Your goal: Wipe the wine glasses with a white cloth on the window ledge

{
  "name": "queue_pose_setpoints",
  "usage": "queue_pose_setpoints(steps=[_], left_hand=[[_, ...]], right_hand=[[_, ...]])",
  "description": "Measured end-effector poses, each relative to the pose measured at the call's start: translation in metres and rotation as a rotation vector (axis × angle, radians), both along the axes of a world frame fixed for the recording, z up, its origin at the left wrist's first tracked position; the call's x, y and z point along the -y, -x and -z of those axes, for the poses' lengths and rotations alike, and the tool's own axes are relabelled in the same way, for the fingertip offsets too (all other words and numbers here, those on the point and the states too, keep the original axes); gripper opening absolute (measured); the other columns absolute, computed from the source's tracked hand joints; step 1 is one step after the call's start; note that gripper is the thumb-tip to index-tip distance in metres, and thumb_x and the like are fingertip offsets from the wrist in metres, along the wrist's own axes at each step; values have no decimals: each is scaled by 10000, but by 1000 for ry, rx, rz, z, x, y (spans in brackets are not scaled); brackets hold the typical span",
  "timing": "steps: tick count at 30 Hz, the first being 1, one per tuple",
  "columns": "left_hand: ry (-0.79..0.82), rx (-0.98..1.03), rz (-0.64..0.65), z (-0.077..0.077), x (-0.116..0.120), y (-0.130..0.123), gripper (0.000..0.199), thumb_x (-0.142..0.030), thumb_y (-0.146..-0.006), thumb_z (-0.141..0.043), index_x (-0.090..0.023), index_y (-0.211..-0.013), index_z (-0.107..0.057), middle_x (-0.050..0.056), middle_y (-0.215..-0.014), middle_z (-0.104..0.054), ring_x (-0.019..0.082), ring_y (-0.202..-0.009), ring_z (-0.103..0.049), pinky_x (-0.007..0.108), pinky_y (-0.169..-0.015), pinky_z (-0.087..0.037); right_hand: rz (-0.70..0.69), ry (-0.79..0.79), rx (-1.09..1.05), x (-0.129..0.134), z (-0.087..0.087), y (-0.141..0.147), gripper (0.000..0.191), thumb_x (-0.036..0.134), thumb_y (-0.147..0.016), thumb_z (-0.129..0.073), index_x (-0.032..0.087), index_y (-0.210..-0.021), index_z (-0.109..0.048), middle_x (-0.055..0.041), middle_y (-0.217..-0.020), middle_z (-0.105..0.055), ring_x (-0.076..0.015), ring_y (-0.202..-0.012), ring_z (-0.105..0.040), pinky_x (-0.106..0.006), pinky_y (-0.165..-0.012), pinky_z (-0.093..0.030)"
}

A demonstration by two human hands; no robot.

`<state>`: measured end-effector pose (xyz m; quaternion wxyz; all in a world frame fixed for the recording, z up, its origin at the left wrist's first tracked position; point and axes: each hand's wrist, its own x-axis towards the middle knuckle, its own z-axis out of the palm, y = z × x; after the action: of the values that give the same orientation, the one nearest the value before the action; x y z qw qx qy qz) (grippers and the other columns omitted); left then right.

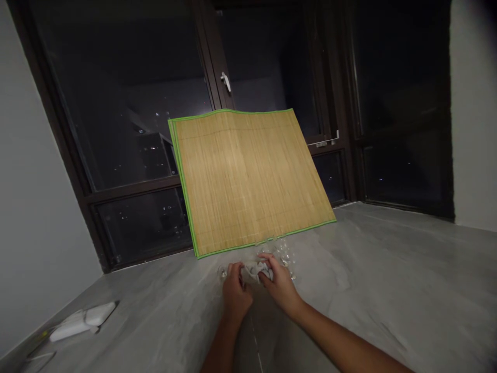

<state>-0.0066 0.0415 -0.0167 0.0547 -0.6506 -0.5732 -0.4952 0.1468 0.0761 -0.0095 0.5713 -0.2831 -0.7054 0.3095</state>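
Observation:
A small, pale, crumpled thing (254,270), perhaps tissue or thin plastic, is held between my two hands low over the grey stone-look surface. My left hand (236,294) grips its left end with curled fingers, and my right hand (280,284) pinches its right side between thumb and fingers. Just behind my right hand lie clear, shiny, glassy-looking pieces (285,251); another clear shiny bit (222,273) shows left of my left hand. The exact kind of these pieces is too blurred to make out.
A folded bamboo mat (252,176) with green edging leans against the dark window behind my hands. A white window handle (225,82) is above it. At the left, a white bundled object (83,321) lies on the grey ledge (388,280). Walls bound both sides.

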Motion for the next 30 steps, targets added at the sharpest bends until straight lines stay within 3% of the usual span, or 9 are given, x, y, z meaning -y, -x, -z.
queue_pose_setpoints(steps=[7, 11, 18, 21, 25, 30], left_hand=[[78, -9, 43, -3, 4, -11, 482, -199, -735, -596, -226, -1185, -427, 37, -1036, -526, 157, -818, -554, 262, -712, -435], [125, -34, -57, -6, 4, -10, 462, -281, -770, -623, -223, -1188, -435, 56, -1079, -555, 189, -925, -579, 282, -764, -441], [177, -116, -340, -11, 1, -3, 451, -288, -816, -587, -197, -1238, -456, 96, -1167, -535, 235, -1055, -558, 323, -850, -431], [180, -175, -326, -12, 2, -5, 436, -229, -789, -600, -188, -1208, -491, 91, -1126, -541, 234, -1021, -559, 324, -837, -433], [154, -250, -260, -12, 3, -9, 257, -166, -765, -596, -198, -1018, -557, 69, -1028, -553, 221, -973, -550, 316, -831, -423], [67, -207, -211, -14, 6, -11, 298, -232, -761, -636, -212, -1047, -554, 54, -1000, -562, 218, -948, -554, 325, -825, -431]], right_hand=[[31, -5, -48, 2, -1, -2, 379, 174, -782, -540, 217, -1158, -546, -26, -985, -700, -202, -917, -656, -326, -829, -492], [52, -38, -130, 6, -2, 0, 282, 224, -817, -564, 212, -1098, -577, -49, -1023, -686, -216, -971, -650, -342, -860, -508], [147, -176, -201, 9, -2, 1, 261, 292, -868, -607, 216, -1116, -575, -80, -1096, -671, -224, -1045, -631, -368, -919, -507], [134, -228, -138, 10, -4, -1, 261, 257, -873, -596, 227, -1131, -572, -72, -1098, -677, -218, -1043, -636, -361, -915, -509], [99, -328, 103, 10, -6, -3, 314, 135, -820, -573, 239, -1115, -594, -55, -1064, -694, -214, -988, -651, -349, -870, -518], [248, -395, 170, 0, -8, -13, 368, 97, -797, -539, 235, -1133, -597, -58, -1036, -697, -221, -976, -651, -358, -854, -519]])
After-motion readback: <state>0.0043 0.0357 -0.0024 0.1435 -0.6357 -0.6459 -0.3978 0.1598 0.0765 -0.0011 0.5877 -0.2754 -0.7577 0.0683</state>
